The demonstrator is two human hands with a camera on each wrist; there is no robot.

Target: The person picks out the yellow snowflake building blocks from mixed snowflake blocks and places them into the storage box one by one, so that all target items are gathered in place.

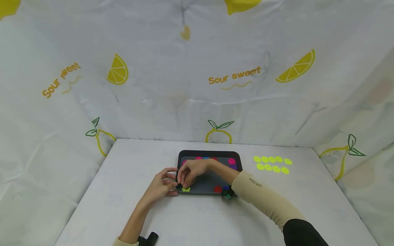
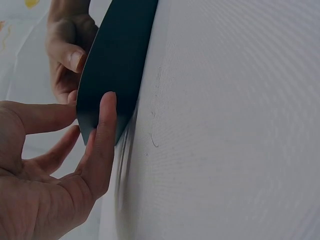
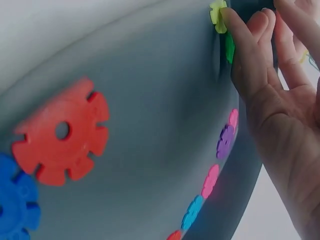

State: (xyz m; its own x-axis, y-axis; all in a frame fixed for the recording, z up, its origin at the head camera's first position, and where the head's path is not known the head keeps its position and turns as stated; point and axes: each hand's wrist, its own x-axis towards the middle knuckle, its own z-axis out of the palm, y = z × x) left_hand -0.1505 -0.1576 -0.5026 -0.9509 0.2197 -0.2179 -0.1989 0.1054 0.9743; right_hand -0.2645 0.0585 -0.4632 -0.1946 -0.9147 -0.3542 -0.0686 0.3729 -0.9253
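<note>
A dark, rounded-corner tray [image 1: 203, 182] lies on the white table. My left hand [image 1: 161, 184] is at its left side, fingers fairly straight; in the left wrist view, fingertips touch the outer wall [image 2: 107, 55] and the rim. My right hand [image 1: 192, 171] reaches across into the front left corner. There its bent fingers hold a yellow flower-shaped disc [image 3: 218, 17], thumb tip on the disc's edge. A green disc [image 3: 230, 47] shows just beside it. Part of the yellow disc [image 1: 186, 190] is hidden under the thumb in the head view.
Inside the tray are a red disc [image 3: 62, 132], a blue disc [image 3: 17, 200], and pink, purple and light blue discs along the far edge. Two rows of yellow discs [image 1: 267, 167] lie right of the tray. A printed cloth [image 1: 166, 85] hangs behind the table.
</note>
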